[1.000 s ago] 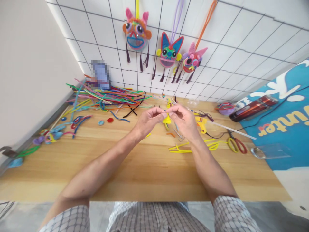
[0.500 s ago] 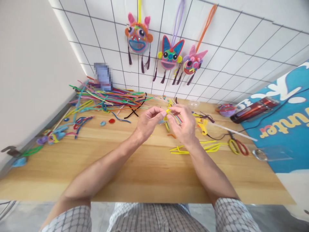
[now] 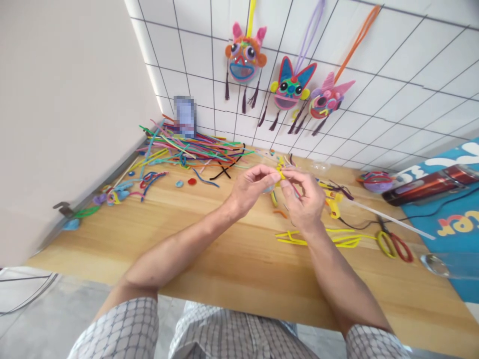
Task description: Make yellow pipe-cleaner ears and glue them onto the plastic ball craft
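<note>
Both my hands meet above the middle of the wooden table [image 3: 209, 259]. My left hand [image 3: 252, 187] pinches a small yellow pipe cleaner piece [image 3: 280, 174] between thumb and fingertips. My right hand [image 3: 305, 199] is closed on the same yellow piece from the other side, fingers curled. Most of the piece is hidden between the fingertips. Just under the hands lie short orange and green bits. Cut yellow pipe cleaners [image 3: 318, 238] lie to the right of my right wrist.
A heap of coloured pipe cleaners [image 3: 187, 149] lies at the back left. A yellow glue gun [image 3: 334, 204], red-and-yellow scissors [image 3: 394, 245], a red cylinder [image 3: 430, 184] and a blue mat [image 3: 456, 224] are on the right. Three pipe-cleaner masks [image 3: 286, 87] hang on the tiled wall.
The view has swung left and down, so everything sits further right in the frame. Both hands stay pinched together on the yellow piece, fingers shifted slightly.
</note>
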### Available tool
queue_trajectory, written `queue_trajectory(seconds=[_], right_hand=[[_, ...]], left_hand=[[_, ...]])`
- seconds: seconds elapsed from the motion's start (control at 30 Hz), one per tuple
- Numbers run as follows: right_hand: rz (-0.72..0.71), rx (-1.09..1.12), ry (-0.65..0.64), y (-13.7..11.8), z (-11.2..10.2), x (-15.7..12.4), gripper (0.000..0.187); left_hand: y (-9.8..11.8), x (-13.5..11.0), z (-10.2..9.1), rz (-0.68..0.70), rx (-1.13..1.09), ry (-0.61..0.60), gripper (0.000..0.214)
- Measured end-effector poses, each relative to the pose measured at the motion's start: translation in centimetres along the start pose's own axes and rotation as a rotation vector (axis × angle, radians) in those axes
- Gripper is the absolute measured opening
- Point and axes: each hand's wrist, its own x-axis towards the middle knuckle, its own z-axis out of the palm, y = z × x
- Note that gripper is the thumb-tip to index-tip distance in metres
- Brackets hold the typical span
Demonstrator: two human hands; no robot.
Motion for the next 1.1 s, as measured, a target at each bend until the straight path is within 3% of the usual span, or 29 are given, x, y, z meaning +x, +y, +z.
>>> queue_trajectory(seconds=[0.13, 0.47, 1.1], right_hand=[[0.016, 0.018, -0.007, 0.15, -0.13, -0.03, 0.012], [0.206, 0.179, -0.053, 0.38, -0.05, -0.31, 0.012], [0.329, 0.252, -0.068, -0.17, -0.31, 0.45, 0.009]], left_hand=[[-0.13, 0.12, -0.06, -0.001, -0.064, -0.042, 0.045], [-0.47, 0.53, -0.23, -0.049, -0.173, -0.084, 0.045], [-0.45, 0.78, -0.66, -0.064, -0.134, -0.079, 0.040]])
